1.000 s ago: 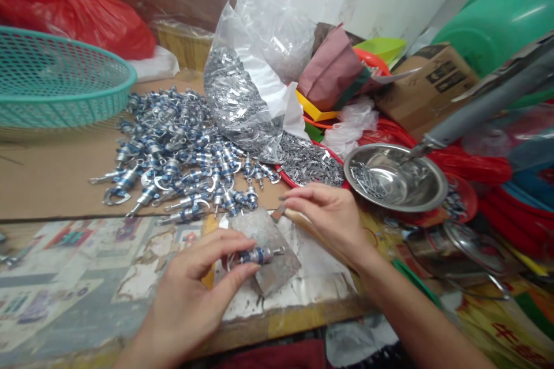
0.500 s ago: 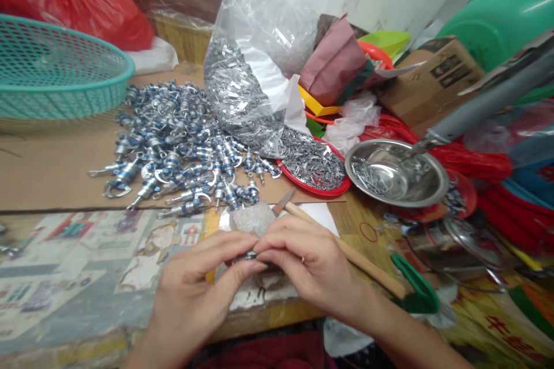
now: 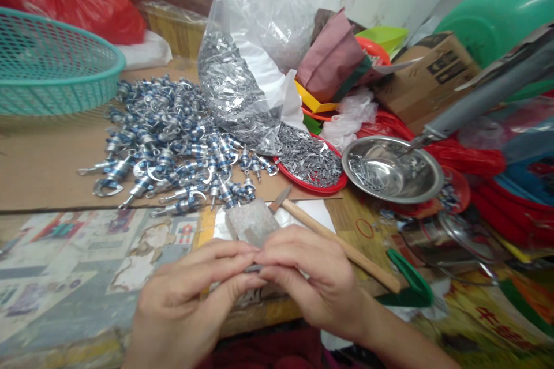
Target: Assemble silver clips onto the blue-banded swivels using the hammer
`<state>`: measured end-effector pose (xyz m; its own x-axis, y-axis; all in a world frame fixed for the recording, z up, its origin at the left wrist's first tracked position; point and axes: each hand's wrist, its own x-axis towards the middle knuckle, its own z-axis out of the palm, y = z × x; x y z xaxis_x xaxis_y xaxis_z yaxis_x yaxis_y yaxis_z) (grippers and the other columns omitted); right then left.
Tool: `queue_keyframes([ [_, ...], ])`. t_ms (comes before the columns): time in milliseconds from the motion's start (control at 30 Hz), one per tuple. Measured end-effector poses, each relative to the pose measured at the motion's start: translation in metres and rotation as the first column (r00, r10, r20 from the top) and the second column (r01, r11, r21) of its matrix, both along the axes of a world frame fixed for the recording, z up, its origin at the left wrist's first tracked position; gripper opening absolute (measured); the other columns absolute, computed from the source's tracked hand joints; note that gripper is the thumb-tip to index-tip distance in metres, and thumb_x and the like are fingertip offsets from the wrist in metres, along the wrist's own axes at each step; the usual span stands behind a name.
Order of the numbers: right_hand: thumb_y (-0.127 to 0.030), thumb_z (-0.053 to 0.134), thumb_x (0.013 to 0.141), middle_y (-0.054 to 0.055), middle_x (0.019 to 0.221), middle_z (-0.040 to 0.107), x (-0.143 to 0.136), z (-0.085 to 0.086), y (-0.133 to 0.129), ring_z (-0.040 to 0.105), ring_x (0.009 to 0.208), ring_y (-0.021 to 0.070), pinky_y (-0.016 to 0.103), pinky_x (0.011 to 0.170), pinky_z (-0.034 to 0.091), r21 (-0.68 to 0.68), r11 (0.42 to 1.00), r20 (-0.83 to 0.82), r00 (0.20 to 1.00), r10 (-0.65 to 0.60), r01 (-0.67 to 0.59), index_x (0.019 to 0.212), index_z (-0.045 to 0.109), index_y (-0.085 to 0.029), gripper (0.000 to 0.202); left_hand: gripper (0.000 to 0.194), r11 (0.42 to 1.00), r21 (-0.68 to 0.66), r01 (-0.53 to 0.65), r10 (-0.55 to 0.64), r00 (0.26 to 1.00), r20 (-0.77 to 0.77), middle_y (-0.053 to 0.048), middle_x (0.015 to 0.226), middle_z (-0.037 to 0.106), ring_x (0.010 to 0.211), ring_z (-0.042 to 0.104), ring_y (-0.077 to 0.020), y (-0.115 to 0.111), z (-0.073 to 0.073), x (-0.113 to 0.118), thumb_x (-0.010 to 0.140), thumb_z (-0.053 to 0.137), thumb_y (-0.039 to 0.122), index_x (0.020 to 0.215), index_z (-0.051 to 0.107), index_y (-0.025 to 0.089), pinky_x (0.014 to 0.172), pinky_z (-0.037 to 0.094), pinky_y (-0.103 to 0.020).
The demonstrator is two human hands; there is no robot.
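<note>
Head view: my left hand (image 3: 186, 294) and right hand (image 3: 314, 277) meet, fingertips pinching a small silver-grey metal part (image 3: 252, 268), mostly hidden, near rough grey block (image 3: 251, 222); pale wooden-handled hammer (image 3: 341, 245) beside block.

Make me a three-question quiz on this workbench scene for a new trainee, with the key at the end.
1. Multiple choice: the handle of the hammer is A) bare metal, B) wooden, C) red plastic.

2. True or false: the left hand and right hand meet at a small metal piece.

3. Fill in: seen from the worker's side, the steel bowl stands to the ____ of the red plate.

Key: 1 B; 2 true; 3 right.
</note>
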<state>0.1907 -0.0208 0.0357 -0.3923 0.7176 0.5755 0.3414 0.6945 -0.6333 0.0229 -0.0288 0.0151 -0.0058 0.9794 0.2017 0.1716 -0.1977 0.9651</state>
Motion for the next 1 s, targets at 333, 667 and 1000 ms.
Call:
queue_keyframes([
  [333, -0.009, 0.056, 0.084, 0.005, 0.074, 0.065, -0.006, 0.002, 0.0, 0.061, 0.071, 0.0137, 0.024, 0.065, 0.052, -0.097, 0.99, 0.003, 0.995, -0.102, 0.102, 0.08, 0.066, -0.015, 0.012, 0.025, 0.99, 0.134, -0.047, 0.059, 0.994, -0.09, 0.007, 0.08, 0.08, 0.07, 0.073, -0.0204, 0.001, -0.015, -0.005, 0.062, 0.079, 0.025, 0.08, 0.077, 0.041, 0.074, 0.058, -0.027],
  [667, -0.02, 0.057, 0.088, 0.005, 0.079, 0.065, -0.004, -0.001, -0.001, 0.062, 0.076, 0.0139, 0.025, 0.068, 0.053, -0.134, 0.99, -0.018, 0.999, -0.049, 0.046, 0.087, 0.065, -0.016, 0.009, 0.017, 1.0, -0.011, 0.018, -0.018, 1.0, 0.006, 0.007, 0.074, 0.078, 0.068, 0.07, -0.0173, 0.004, -0.009, -0.009, 0.064, 0.076, 0.023, 0.067, 0.077, 0.04, 0.067, 0.056, -0.023],
  [1000, -0.01, 0.047, 0.09, 0.01, 0.093, 0.073, 0.011, -0.001, -0.005, 0.066, 0.091, 0.0176, 0.028, 0.084, 0.054, 0.415, 0.901, 0.382, 0.923, -0.045, -0.128, 0.092, 0.068, -0.008, 0.021, 0.008, 0.972, -0.234, 0.01, -0.025, 0.998, -0.062, 0.0, 0.079, 0.077, 0.081, 0.066, -0.0244, 0.009, 0.01, -0.012, 0.062, 0.071, 0.035, 0.058, 0.076, 0.03, 0.083, 0.05, -0.034],
])
